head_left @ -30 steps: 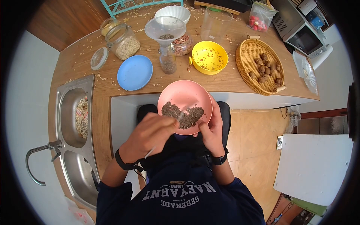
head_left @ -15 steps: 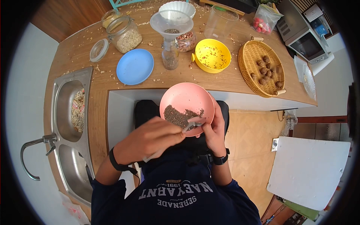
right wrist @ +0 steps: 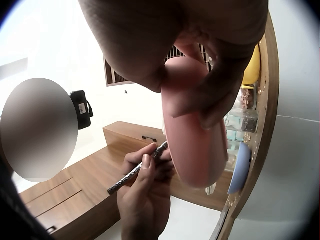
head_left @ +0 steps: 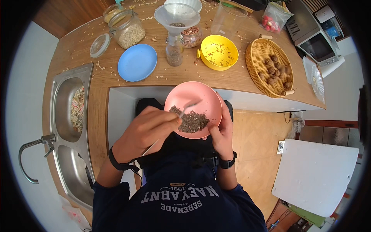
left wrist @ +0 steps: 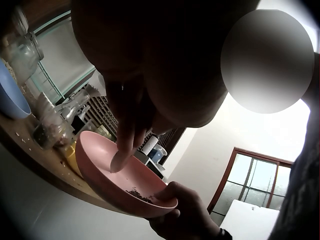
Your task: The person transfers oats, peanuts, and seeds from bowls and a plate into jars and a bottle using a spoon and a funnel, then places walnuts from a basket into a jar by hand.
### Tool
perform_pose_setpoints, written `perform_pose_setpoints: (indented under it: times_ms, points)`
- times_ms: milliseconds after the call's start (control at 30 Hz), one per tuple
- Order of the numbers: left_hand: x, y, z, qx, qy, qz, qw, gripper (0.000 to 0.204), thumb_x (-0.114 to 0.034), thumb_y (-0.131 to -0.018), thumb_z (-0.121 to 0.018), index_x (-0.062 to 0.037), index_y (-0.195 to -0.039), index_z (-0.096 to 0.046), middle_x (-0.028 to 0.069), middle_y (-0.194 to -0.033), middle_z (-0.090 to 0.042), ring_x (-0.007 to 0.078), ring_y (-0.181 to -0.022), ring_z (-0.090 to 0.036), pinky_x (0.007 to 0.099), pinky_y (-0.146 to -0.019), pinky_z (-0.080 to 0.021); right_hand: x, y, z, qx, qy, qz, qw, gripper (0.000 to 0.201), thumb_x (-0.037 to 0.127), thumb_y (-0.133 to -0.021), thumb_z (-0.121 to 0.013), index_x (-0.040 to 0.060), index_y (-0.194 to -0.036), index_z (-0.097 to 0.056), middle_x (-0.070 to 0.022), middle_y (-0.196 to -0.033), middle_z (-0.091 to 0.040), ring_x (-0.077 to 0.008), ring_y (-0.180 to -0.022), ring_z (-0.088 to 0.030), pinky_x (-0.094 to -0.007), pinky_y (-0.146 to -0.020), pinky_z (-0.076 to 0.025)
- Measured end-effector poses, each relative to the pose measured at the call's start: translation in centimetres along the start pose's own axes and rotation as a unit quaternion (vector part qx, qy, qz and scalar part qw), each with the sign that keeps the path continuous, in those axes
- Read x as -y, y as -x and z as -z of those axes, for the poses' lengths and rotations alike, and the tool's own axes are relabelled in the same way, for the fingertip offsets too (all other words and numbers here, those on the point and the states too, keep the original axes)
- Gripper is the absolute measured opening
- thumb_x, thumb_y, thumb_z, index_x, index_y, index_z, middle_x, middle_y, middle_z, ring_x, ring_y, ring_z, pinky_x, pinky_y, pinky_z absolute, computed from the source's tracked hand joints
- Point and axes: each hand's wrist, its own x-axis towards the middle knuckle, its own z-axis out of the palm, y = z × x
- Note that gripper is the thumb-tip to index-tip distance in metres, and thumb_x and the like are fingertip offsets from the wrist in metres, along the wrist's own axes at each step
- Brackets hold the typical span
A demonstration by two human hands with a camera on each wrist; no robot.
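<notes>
The right hand (head_left: 221,133) holds the pink bowl (head_left: 206,96). The left hand (head_left: 145,133) pinches a spoon (head_left: 188,105) over the seeds (head_left: 192,121). Many seeds are left; the bottle (head_left: 174,54) looks partly full.

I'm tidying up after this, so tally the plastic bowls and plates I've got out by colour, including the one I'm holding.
Pink: 1, the pink bowl gripped by the right hand, with the left hand holding a spoon in it
Yellow: 1, the yellow bowl
Blue: 1, the blue plate
White: 1, the white bowl
Total: 4
</notes>
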Motion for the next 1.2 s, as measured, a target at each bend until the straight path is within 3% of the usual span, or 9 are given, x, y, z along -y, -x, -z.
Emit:
perform_pose_setpoints:
  times_ms: [67,200,300,533,600,700,1033,1100,1200]
  points:
    - [-0.2,0.2,-0.1,0.053,0.071,-0.021,0.996,0.025,0.010,-0.073,-0.072,-0.0002,-0.096,-0.068,0.0100,-0.096,-0.071,0.0253,-0.082,-0.068,0.0366,-0.073,-0.049,0.0,-0.4,0.0,-0.010,-0.004,-0.009,1.000,0.077,-0.010,-0.081,-0.044,0.0017,-0.156,-0.027,-0.0123,-0.147,-0.046,-0.0158,-0.120,-0.054,-0.0224,-0.089,-0.051]
    - [0.1,0.8,-0.3,0.030,0.079,-0.023,0.996,0.023,0.010,-0.074,-0.070,0.0011,-0.096,-0.068,0.0121,-0.095,-0.071,0.0261,-0.081,-0.069,0.0366,-0.073,-0.049,0.0,-0.3,0.0,-0.028,-0.002,0.011,1.000,0.076,-0.011,-0.082,-0.042,0.0033,-0.155,-0.026,-0.0124,-0.144,-0.048,-0.0138,-0.106,-0.061,-0.0206,-0.072,-0.055]
    - [1.2,0.6,0.4,-0.022,-0.052,0.040,0.998,0.020,0.009,-0.077,-0.068,0.0013,-0.095,-0.068,0.0134,-0.093,-0.072,0.0275,-0.081,-0.069,0.0367,-0.072,-0.049,0.5,-0.5,-0.3,-0.048,-0.030,-0.011,0.998,0.076,-0.011,-0.082,-0.041,0.0049,-0.156,-0.025,-0.0121,-0.142,-0.049,-0.0112,-0.096,-0.063,-0.0188,-0.060,-0.054]
    - [1.0,2.8,-2.2,-0.039,0.055,0.164,0.984,0.012,0.003,-0.088,-0.066,0.0030,-0.100,-0.068,0.0162,-0.089,-0.073,0.0248,-0.081,-0.071,0.0345,-0.074,-0.053,-0.9,0.0,-1.0,-0.106,-0.038,-0.031,0.993,0.074,-0.013,-0.084,-0.041,0.0057,-0.153,-0.023,-0.0125,-0.136,-0.050,-0.0098,-0.088,-0.061,-0.0182,-0.055,-0.052]
    - [1.0,3.9,-3.9,-0.108,0.210,0.299,0.925,0.011,-0.003,-0.095,-0.063,0.0052,-0.102,-0.066,0.0179,-0.091,-0.073,0.0236,-0.083,-0.073,0.0325,-0.078,-0.056,-1.3,0.1,-1.1,-0.111,-0.044,-0.038,0.992,0.072,-0.013,-0.084,-0.041,0.0056,-0.152,-0.024,-0.0125,-0.134,-0.050,-0.0099,-0.088,-0.061,-0.0182,-0.055,-0.052]
    - [1.2,5.1,-5.2,-0.151,0.321,0.347,0.868,0.014,-0.006,-0.099,-0.059,0.0066,-0.103,-0.065,0.0198,-0.091,-0.073,0.0256,-0.085,-0.074,0.0335,-0.081,-0.057,-1.8,0.0,-1.4,-0.113,-0.060,-0.039,0.991,0.070,-0.013,-0.085,-0.042,0.0055,-0.150,-0.025,-0.0124,-0.132,-0.050,-0.0100,-0.088,-0.061,-0.0182,-0.056,-0.052]
    - [1.9,5.3,-6.9,-0.138,0.531,0.411,0.728,0.015,-0.008,-0.100,-0.056,0.0034,-0.106,-0.064,0.0202,-0.092,-0.072,0.0264,-0.083,-0.071,0.0367,-0.080,-0.056,-0.8,-0.1,-2.7,-0.086,-0.019,-0.005,0.996,0.061,-0.004,-0.092,-0.048,0.0057,-0.148,-0.026,-0.0131,-0.136,-0.047,-0.0120,-0.096,-0.061,-0.0190,-0.056,-0.054]
    - [2.0,5.0,-7.6,-0.162,0.602,0.402,0.670,0.016,-0.009,-0.101,-0.055,0.0029,-0.107,-0.063,0.0199,-0.095,-0.071,0.0252,-0.087,-0.070,0.0370,-0.082,-0.055,-0.6,-0.2,-2.8,-0.084,-0.003,0.015,0.996,0.061,-0.003,-0.093,-0.048,0.0056,-0.149,-0.025,-0.0136,-0.138,-0.046,-0.0126,-0.099,-0.061,-0.0191,-0.057,-0.054]
    - [1.9,4.2,-7.8,-0.185,0.609,0.393,0.664,0.016,-0.009,-0.101,-0.054,0.0032,-0.108,-0.062,0.0191,-0.095,-0.071,0.0250,-0.089,-0.070,0.0361,-0.083,-0.055,-0.7,0.0,-2.7,-0.076,0.020,0.054,0.995,0.061,-0.001,-0.095,-0.049,0.0058,-0.150,-0.024,-0.0139,-0.141,-0.044,-0.0131,-0.103,-0.060,-0.0197,-0.057,-0.054]
